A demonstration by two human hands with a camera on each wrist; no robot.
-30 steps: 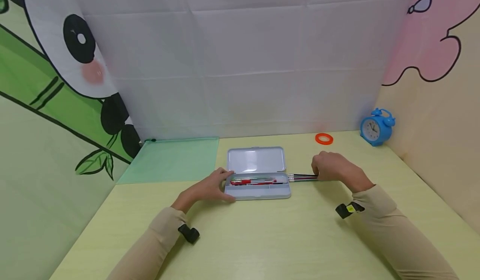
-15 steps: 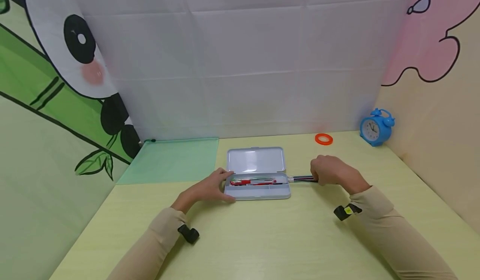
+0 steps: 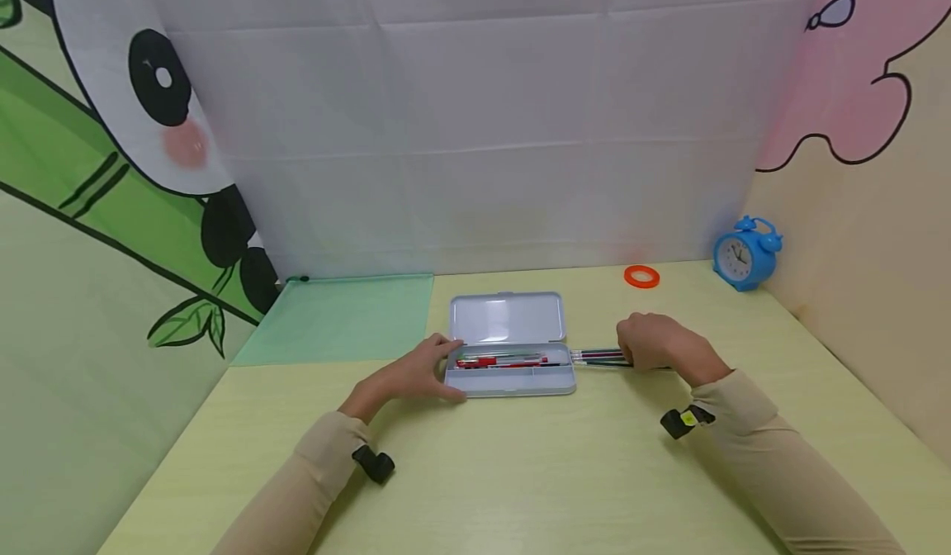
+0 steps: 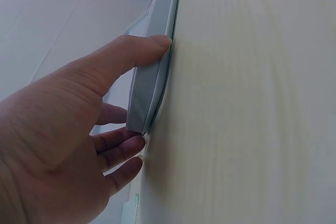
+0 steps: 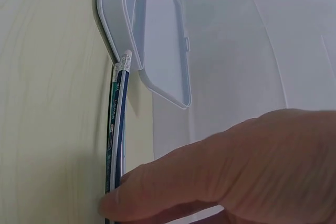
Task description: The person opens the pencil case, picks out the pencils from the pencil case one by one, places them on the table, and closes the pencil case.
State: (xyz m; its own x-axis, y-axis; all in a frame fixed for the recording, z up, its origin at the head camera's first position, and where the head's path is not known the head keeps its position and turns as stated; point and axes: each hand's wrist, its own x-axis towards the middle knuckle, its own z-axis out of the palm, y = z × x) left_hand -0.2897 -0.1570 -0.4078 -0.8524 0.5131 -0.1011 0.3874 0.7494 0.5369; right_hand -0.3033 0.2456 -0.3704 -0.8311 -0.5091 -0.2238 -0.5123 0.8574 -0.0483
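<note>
Left grip (image 3: 422,370) spanning case (image 3: 505,385), right (image 3: 661,343) apparently pinching pencils (image 5: 119,116)

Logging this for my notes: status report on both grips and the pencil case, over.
Left grip on open pencil case, left end. Right grip pinching pencils outside right end. Pens inside case. Nothing visibly in the way.

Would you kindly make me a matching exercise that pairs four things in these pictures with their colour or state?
1. Left hand
2. Right hand
3. Alarm clock
4. Ring

A. Blue
B. Pinching pencils
C. Orange-red, lying flat
D. Holding one end of the open pencil case

Right pairs: 1-D, 2-B, 3-A, 4-C.
</note>
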